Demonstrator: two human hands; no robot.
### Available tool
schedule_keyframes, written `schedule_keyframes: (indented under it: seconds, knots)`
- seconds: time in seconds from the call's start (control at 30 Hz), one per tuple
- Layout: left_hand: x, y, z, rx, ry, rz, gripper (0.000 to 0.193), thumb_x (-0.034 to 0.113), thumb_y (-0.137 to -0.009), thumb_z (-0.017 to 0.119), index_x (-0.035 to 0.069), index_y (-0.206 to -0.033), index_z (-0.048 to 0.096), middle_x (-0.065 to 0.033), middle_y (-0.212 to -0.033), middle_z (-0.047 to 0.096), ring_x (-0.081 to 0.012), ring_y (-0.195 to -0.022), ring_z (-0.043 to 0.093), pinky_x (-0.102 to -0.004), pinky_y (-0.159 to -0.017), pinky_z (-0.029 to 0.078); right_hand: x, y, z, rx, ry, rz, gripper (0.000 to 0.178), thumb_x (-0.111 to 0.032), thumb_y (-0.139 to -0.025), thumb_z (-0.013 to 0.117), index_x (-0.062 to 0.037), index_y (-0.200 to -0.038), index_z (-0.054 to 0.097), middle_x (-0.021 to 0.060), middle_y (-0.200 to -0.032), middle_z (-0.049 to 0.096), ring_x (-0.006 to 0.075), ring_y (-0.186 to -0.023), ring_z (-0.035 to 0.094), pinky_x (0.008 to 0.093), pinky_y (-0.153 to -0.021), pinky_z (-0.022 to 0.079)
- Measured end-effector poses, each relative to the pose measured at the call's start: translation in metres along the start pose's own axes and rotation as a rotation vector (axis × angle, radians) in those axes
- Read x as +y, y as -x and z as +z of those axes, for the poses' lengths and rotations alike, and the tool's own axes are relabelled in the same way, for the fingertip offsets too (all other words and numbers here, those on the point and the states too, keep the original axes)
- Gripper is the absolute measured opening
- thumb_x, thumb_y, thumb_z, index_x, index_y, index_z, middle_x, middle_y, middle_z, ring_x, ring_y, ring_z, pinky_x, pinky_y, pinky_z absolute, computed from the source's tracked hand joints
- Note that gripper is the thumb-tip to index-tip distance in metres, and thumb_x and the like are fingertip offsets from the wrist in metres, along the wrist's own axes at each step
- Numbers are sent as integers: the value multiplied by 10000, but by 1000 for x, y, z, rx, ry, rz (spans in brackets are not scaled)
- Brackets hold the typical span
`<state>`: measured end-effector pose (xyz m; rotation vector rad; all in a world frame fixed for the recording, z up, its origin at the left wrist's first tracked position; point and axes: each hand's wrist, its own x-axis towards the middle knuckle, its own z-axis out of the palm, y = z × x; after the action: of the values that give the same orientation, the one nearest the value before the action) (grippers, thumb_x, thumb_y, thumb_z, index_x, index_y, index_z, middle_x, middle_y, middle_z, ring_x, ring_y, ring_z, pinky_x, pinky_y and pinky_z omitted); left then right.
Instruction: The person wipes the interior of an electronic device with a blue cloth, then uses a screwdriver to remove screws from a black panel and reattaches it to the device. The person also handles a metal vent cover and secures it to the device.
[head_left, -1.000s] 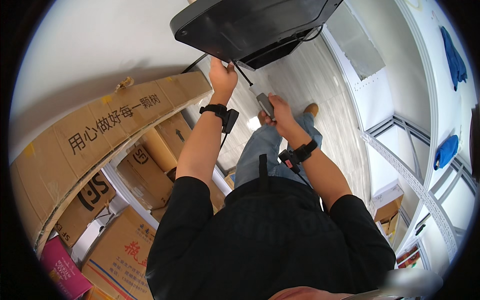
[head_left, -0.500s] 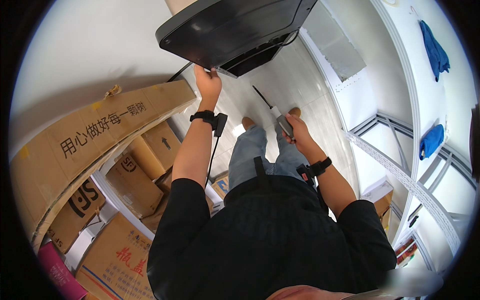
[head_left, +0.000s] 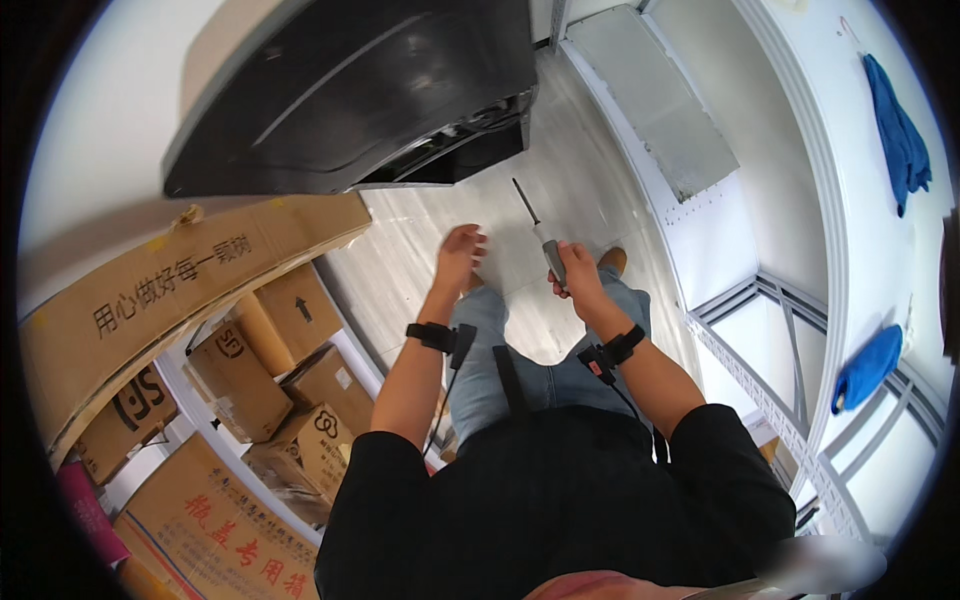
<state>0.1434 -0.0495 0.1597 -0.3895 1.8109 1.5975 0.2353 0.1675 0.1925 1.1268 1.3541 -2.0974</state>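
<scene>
My right hand (head_left: pixel 573 272) is wrapped round the grey handle of a screwdriver (head_left: pixel 551 258). Its long dark shaft points up and away, over the floor. To its left, my left hand (head_left: pixel 462 252) is in the air with loosely curved fingers slightly apart, and nothing shows in it. In front of both hands stands a large black appliance (head_left: pixel 380 95) with a broad smooth cover. Along the lower edge of that cover a gap shows darker parts inside. Neither hand touches the appliance.
At left, a shelf with a long cardboard front (head_left: pixel 200 265) holds several cardboard boxes (head_left: pixel 325 385). White metal racking (head_left: pixel 770 420) runs along the right side, with blue cloths (head_left: pixel 868 368) by the wall. A grey panel (head_left: pixel 650 100) leans at the far right. Grey floor (head_left: pixel 410 260) lies below.
My left hand has let go of the appliance's lower edge and come back toward me. The appliance now appears larger and further left in view. The screwdriver stays in my right hand.
</scene>
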Motion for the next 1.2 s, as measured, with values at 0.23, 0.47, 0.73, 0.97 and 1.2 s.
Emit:
schedule_keyframes:
  seconds: [0.23,0.47,0.73,0.97,1.2]
  knots:
    - [-22,-75,163,-198,233,-125,362,304,-1001,410,63,-1260,486,-110,-1065,632,-185,-888,629,-327,-754,510,7,-73,-76,10,215,-54,360,-391,-967,489,-55,-1087,442,74,-770,602,135,-533,562,255,-463,398]
    - [-78,-213,242,-236,174,-43,277,271,-1006,422,73,-1162,535,-61,-903,599,-139,-812,598,-275,-714,495,-9,-199,-171,-87,529,-180,353,-356,-916,581,-40,-1048,497,83,-769,618,139,-610,600,277,-519,457]
    - [-148,-347,314,-424,125,-55,275,266,-980,491,84,-1186,489,-19,-764,522,-140,-631,562,-298,-579,487,-56,-293,-347,62,820,-116,250,-292,-936,547,-52,-948,611,29,-757,606,102,-668,564,240,-565,456]
    - [-191,-393,380,-447,-2,-29,292,180,-865,672,45,-1086,538,-4,-672,507,-125,-575,528,-271,-519,451,-23,-315,-486,399,657,-242,197,-291,-905,549,-112,-942,623,-25,-743,604,70,-674,560,212,-615,437]
    - [-187,-379,440,-456,-105,-195,232,157,-814,709,46,-972,580,-49,-796,599,-137,-562,561,-267,-495,452,42,-307,-606,820,273,-212,173,-226,-876,593,-75,-959,605,4,-781,624,82,-631,576,225,-580,457]
